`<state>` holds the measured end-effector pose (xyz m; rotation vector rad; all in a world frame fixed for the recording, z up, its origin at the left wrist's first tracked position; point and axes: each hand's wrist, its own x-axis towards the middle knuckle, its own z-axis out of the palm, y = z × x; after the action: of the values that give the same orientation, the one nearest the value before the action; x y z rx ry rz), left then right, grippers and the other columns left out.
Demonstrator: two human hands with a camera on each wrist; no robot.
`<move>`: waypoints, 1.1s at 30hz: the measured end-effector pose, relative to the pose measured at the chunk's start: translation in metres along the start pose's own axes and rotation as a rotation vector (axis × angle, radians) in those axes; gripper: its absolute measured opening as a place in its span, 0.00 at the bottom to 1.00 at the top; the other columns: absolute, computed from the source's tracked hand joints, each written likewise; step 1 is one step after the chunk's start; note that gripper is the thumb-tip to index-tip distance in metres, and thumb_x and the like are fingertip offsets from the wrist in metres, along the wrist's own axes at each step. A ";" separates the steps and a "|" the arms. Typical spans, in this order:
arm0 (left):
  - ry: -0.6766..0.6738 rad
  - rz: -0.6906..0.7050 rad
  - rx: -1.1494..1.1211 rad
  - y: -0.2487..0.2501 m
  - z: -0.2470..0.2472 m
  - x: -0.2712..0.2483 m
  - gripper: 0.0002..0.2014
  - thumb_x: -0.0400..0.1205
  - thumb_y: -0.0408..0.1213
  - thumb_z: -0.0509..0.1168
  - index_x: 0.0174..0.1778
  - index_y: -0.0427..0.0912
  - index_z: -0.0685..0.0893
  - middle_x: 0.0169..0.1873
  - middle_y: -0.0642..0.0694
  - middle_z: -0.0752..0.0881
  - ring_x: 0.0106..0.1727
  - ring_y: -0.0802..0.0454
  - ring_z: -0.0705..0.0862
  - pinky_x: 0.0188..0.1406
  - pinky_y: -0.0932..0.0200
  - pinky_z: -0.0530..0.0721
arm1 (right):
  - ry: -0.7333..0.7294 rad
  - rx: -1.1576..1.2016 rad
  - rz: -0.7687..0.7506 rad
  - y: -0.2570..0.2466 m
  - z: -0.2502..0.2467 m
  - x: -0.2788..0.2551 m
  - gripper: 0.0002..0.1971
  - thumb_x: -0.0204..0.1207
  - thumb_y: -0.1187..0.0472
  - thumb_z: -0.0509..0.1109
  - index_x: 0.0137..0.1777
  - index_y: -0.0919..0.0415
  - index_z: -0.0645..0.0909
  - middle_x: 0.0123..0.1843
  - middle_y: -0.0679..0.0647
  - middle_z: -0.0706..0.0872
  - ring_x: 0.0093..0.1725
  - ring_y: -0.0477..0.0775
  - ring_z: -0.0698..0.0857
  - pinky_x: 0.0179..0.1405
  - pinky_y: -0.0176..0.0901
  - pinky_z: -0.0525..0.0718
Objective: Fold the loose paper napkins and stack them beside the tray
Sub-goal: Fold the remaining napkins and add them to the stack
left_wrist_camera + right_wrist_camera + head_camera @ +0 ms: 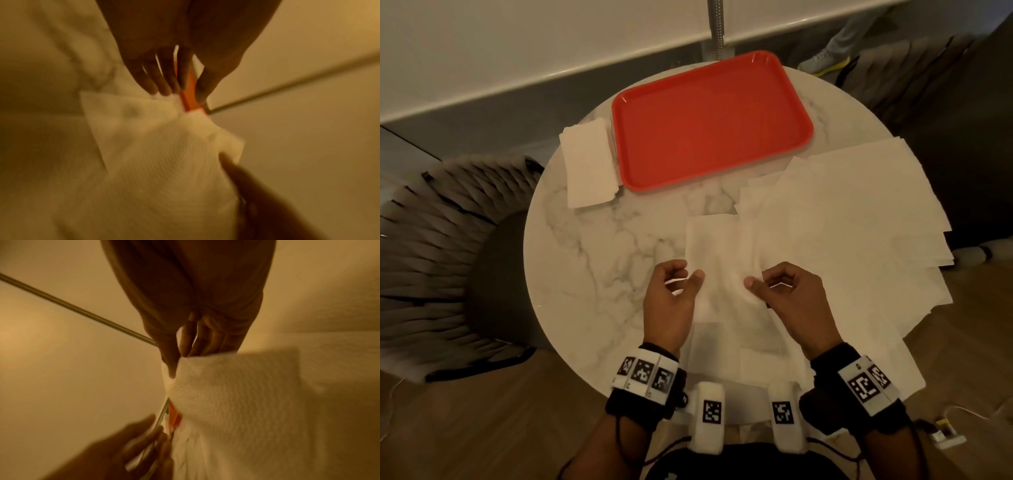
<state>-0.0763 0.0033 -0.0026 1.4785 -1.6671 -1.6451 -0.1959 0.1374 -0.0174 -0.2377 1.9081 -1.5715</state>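
Note:
A white paper napkin (pixel 717 260) is held over the near middle of the marble table (pixel 599 260). My left hand (pixel 688 272) pinches its left edge and my right hand (pixel 758 279) pinches its right edge, thumbs on top. In the left wrist view the left hand (pixel 180 92) meets the textured napkin (pixel 164 142) at its edge. In the right wrist view the right hand (pixel 179 360) nips the napkin (pixel 236 394) by a corner. A stack of folded napkins (pixel 589 168) lies just left of the red tray (pixel 709 116). Several loose napkins (pixel 852 219) spread over the right side.
The loose napkins overhang the table's right and near edges. A grey fringed chair (pixel 441 260) stands to the left and a metal pole (pixel 717 31) rises behind the tray. A person's shoe (pixel 825 61) shows at the back right.

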 end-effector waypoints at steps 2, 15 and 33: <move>-0.117 -0.013 -0.018 0.008 0.009 -0.006 0.12 0.79 0.44 0.74 0.55 0.45 0.84 0.48 0.50 0.88 0.50 0.54 0.89 0.52 0.59 0.86 | -0.030 -0.016 -0.064 -0.006 0.001 -0.001 0.11 0.67 0.57 0.83 0.37 0.60 0.83 0.34 0.48 0.86 0.33 0.46 0.83 0.37 0.34 0.81; -0.329 -0.193 -0.217 0.021 0.003 0.013 0.18 0.82 0.41 0.70 0.58 0.28 0.82 0.56 0.34 0.89 0.52 0.43 0.90 0.49 0.52 0.89 | -0.196 0.210 0.066 -0.019 0.004 0.010 0.06 0.79 0.58 0.72 0.45 0.59 0.80 0.54 0.57 0.88 0.52 0.54 0.86 0.61 0.57 0.83; -0.279 -0.080 -0.126 0.034 -0.075 0.103 0.09 0.80 0.42 0.72 0.53 0.44 0.87 0.48 0.50 0.92 0.52 0.52 0.90 0.50 0.56 0.88 | -0.180 0.263 0.060 -0.066 0.129 0.059 0.21 0.76 0.66 0.74 0.67 0.55 0.76 0.59 0.54 0.90 0.58 0.56 0.90 0.55 0.55 0.88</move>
<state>-0.0666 -0.1283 0.0053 1.3195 -1.6233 -2.0382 -0.1831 -0.0155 0.0128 -0.1990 1.5412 -1.6803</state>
